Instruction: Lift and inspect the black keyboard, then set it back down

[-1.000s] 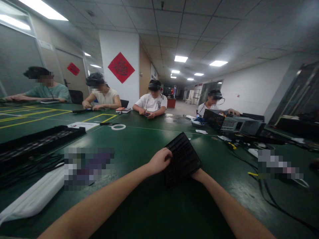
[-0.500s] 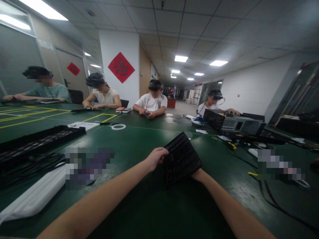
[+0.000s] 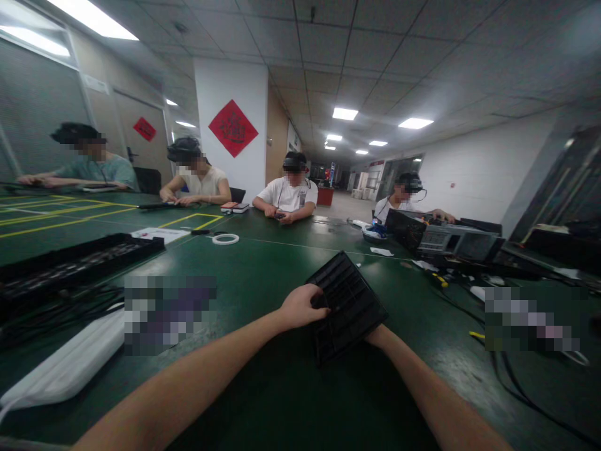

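Observation:
A black tray (image 3: pixel 350 304) divided into small compartments is tilted up above the green table, its open face towards me. My right hand (image 3: pixel 376 336) grips it at the lower right edge, with the fingers hidden behind it. At the tray's left side, my left hand (image 3: pixel 304 305) has its thumb and curled fingertips over the compartments. Whatever sits between those fingertips, if anything, is too dark to make out.
A long black tray of small parts (image 3: pixel 94 260) lies left, near cables and a white case (image 3: pixel 70 357). A tape roll (image 3: pixel 225 238) lies ahead. An opened computer case (image 3: pixel 446 238) and cables (image 3: pixel 504 369) are on the right. Several people sit across the table (image 3: pixel 263 263).
My left hand has shifted a little right and down over the compartments, its thumb now showing apart from the fingers. The tray has tipped slightly and moved a touch right; the view has shifted a bit.

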`<control>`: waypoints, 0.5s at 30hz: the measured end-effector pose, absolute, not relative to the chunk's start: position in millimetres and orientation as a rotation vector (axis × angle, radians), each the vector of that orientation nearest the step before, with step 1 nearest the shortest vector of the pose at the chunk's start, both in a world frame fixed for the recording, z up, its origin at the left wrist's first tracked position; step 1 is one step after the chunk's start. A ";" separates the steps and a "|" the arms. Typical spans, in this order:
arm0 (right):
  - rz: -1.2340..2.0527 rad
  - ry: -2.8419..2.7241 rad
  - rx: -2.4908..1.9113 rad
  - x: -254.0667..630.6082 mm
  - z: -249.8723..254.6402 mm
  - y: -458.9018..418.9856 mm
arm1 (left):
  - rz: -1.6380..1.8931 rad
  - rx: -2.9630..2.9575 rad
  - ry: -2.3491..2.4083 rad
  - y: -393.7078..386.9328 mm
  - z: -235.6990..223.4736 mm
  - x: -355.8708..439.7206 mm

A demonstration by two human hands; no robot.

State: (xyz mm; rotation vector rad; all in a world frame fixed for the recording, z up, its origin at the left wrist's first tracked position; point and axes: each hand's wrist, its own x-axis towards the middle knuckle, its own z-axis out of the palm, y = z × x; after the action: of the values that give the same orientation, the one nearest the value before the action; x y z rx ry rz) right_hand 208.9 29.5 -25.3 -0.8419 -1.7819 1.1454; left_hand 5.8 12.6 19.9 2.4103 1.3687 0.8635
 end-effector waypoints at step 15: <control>0.903 -2.139 -1.159 208.2 1.9 11.9 | 0.657 1.597 2.579 68.8 88.6 -188.2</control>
State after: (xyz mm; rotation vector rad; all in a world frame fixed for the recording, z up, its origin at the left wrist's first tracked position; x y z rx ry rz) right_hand 208.2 11.9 1.9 -1.1594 -2.1390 0.9033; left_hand -188.2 68.8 88.6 1.5968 2.5791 0.6573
